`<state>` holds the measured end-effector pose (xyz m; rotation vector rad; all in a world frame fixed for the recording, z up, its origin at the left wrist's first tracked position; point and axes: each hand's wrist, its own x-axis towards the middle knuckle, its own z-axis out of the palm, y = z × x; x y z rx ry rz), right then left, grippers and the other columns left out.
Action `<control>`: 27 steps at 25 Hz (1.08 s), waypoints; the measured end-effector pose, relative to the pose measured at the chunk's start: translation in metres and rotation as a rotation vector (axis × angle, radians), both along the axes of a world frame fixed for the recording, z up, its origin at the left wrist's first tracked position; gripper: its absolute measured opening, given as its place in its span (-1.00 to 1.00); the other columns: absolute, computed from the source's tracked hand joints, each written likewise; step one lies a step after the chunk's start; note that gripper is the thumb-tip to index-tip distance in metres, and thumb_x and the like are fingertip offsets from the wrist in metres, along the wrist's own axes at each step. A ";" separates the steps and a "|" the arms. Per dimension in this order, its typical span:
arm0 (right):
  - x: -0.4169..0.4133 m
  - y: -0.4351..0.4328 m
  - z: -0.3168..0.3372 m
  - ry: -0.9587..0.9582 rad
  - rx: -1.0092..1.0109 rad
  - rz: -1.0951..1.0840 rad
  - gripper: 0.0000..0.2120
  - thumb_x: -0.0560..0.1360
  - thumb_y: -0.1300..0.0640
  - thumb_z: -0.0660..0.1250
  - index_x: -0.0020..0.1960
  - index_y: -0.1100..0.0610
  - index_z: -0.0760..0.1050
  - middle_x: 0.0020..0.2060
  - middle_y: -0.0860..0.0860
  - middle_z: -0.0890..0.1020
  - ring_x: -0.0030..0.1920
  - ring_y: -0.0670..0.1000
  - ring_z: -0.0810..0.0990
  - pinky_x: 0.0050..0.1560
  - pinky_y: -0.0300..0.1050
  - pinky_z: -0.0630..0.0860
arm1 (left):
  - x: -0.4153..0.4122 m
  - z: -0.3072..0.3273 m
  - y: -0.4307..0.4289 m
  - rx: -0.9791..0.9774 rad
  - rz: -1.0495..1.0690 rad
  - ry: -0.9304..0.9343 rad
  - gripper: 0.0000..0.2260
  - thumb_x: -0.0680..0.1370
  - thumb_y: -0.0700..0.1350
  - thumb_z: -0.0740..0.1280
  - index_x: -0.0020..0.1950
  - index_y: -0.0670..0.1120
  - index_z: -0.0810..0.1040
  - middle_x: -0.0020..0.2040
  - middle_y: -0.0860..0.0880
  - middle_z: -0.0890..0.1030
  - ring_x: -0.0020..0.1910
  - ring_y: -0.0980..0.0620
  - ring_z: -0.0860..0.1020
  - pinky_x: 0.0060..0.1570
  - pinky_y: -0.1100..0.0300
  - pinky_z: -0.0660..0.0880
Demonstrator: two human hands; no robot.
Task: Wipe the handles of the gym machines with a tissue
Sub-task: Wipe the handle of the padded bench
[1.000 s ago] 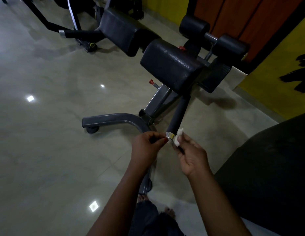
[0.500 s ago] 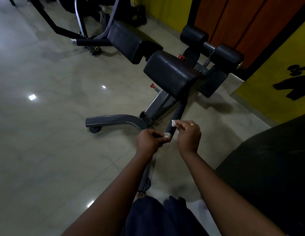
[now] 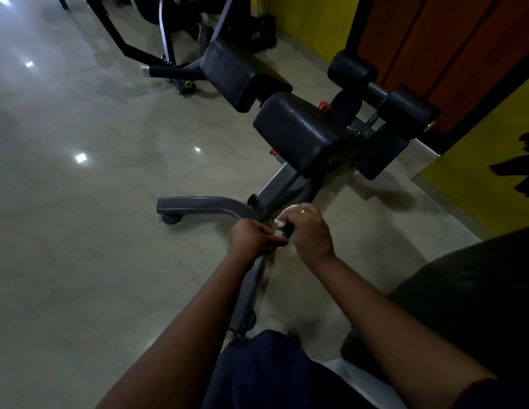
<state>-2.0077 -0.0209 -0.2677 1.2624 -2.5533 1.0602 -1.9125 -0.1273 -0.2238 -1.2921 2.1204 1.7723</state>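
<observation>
Wiping this handle [image 3: 312, 192], mid-job: right hand [image 3: 312, 231] curls the tissue [image 3: 283, 214] round it, left hand [image 3: 252, 240] pinches its end alongside. Other machines [image 3: 180, 71] probably left.

Glossy tiled floor [image 3: 80, 261] bears a padded gym bench [image 3: 298, 134]; another machine [image 3: 236, 72] behind.

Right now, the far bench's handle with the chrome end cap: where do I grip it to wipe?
Wrap round the black sleeve of the far handle, just inboard of the chrome cap, coming from the open floor at its capped end. It juts sideways with that end free; the other end meets the pad. Left hand and right hand, with the tissue, grip the near handle.
</observation>
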 end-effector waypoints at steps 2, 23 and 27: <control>0.017 0.013 0.000 0.051 -0.036 0.150 -0.75 0.43 0.23 0.21 -0.06 0.17 0.66 -0.11 0.03 0.67 0.01 -0.02 0.51 0.13 -0.25 0.43 | -0.002 0.000 -0.001 -0.009 0.005 -0.023 -0.86 0.31 -0.24 0.60 -0.29 -0.20 0.66 -0.25 -0.24 0.66 -0.27 -0.05 0.62 -0.07 -0.02 0.64; 0.039 -0.020 -0.004 -1.027 -0.197 -0.878 -0.88 0.57 0.10 0.28 0.04 0.11 0.55 0.03 0.13 0.62 0.02 0.16 0.59 0.02 -0.11 0.48 | -0.003 0.000 0.012 -0.212 0.046 -0.033 -0.77 0.22 -0.12 0.63 -0.20 -0.09 0.70 -0.31 0.03 0.66 -0.41 0.16 0.51 -0.35 0.20 0.49; 0.035 -0.023 0.005 -1.862 -0.730 -0.802 -0.84 0.62 0.28 0.16 0.01 0.29 0.51 -0.25 0.18 0.59 -0.29 0.09 0.59 -0.37 -0.14 0.55 | -0.004 0.002 0.023 -0.381 -0.008 -0.002 -0.80 0.31 -0.17 0.57 -0.09 -0.11 0.71 -0.27 0.05 0.64 -0.40 0.27 0.52 -0.41 0.43 0.41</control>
